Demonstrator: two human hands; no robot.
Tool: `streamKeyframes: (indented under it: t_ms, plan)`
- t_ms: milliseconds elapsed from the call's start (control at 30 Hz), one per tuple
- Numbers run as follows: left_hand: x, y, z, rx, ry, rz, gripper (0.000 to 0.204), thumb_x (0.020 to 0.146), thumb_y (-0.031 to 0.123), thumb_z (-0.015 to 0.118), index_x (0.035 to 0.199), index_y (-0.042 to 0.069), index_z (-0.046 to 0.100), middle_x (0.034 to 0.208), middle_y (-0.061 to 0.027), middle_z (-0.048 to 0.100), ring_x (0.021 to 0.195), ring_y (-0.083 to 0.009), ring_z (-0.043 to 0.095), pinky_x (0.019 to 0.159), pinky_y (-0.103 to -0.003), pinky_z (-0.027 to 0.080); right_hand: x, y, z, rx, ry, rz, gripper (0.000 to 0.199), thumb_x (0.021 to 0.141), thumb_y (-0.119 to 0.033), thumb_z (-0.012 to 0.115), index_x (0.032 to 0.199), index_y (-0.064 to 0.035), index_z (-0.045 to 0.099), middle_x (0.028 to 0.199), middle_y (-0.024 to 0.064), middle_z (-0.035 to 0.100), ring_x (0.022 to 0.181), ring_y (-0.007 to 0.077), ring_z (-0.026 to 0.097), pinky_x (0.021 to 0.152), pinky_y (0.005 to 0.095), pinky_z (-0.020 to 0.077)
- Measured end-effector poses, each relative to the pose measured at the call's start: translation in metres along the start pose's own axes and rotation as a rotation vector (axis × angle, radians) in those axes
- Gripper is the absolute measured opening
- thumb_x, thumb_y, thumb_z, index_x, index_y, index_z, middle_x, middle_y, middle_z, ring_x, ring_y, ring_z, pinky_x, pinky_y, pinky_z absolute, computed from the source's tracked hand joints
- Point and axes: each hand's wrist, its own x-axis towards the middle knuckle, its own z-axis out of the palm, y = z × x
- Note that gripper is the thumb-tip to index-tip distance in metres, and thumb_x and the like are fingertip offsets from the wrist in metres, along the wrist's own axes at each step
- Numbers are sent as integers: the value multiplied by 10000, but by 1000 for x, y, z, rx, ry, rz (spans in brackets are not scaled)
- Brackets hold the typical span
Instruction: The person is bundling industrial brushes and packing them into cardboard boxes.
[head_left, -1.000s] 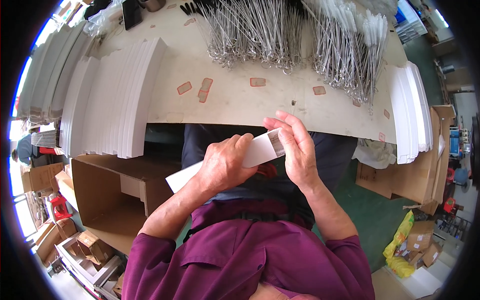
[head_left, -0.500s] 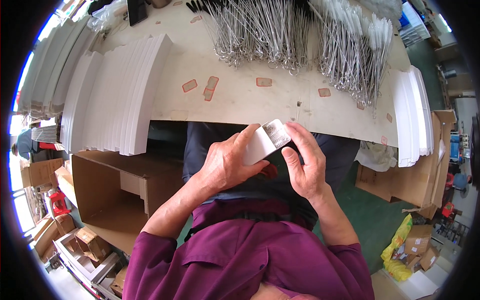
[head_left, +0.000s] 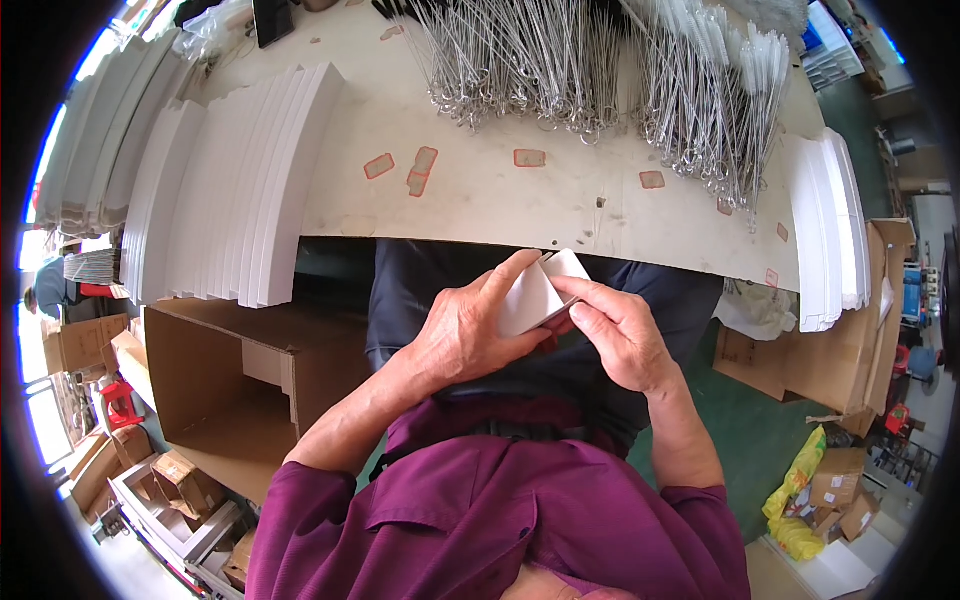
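Observation:
A small white cardboard box [head_left: 529, 302] is tilted over my lap, just in front of the table edge. My left hand [head_left: 464, 328] wraps round its body, with the thumb below and the fingers along the far side. At the box's right end, my right hand [head_left: 622, 338] is closed, thumb and fingertips on the edge by the end flap [head_left: 568, 264]. The flap stands up there, and what lies inside the box is hidden now.
Wire-handled brushes [head_left: 530, 75] lie in thick bunches across the far side of the table [head_left: 470, 205]. White flat cartons stand in rows [head_left: 235, 190] at left, and more [head_left: 828, 230] at right. An open brown carton [head_left: 220, 375] sits below the table at left.
My right hand has closed on the box's end, where it was held apart beside it before. The metal pieces that showed in the opening are covered from view now.

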Motion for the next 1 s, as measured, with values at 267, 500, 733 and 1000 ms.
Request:
streamKeyframes:
  t_ms: [267, 500, 733, 1000]
  plan:
    - [13, 0, 2, -175, -11, 20, 824, 769, 183, 867, 1475, 106, 448, 1161, -224, 714, 1042, -385, 737, 870, -422, 597, 2, 13, 18, -149, 181, -196, 330, 1077, -80, 510, 1373, 37, 597, 1086, 223, 748, 946, 235, 750, 815, 328, 567]
    - [17, 6, 1, -221, -8, 27, 762, 803, 220, 868, 1446, 116, 471, 1155, -213, 722, 1060, -396, 728, 872, -449, 600, -4, 13, 30, 195, 281, -22, 387, 1097, -104, 477, 1456, 34, 512, 975, 146, 734, 898, 164, 732, 773, 297, 586]
    - [12, 2, 9, -155, 19, 79, 682, 782, 205, 877, 1355, 100, 522, 1145, -204, 710, 1015, -411, 727, 842, -454, 604, -2, 17, 28, 361, 232, 65, 328, 1075, -75, 537, 1373, 56, 575, 1036, 99, 729, 886, 128, 724, 823, 308, 626]
    - [11, -6, 22, -33, 34, 141, 600, 795, 188, 841, 1296, 93, 525, 1065, -182, 686, 890, -411, 712, 738, -485, 598, 4, 15, 28, -273, 319, -41, 239, 1000, -60, 646, 1199, 67, 682, 940, 165, 746, 813, 202, 750, 719, 328, 605]
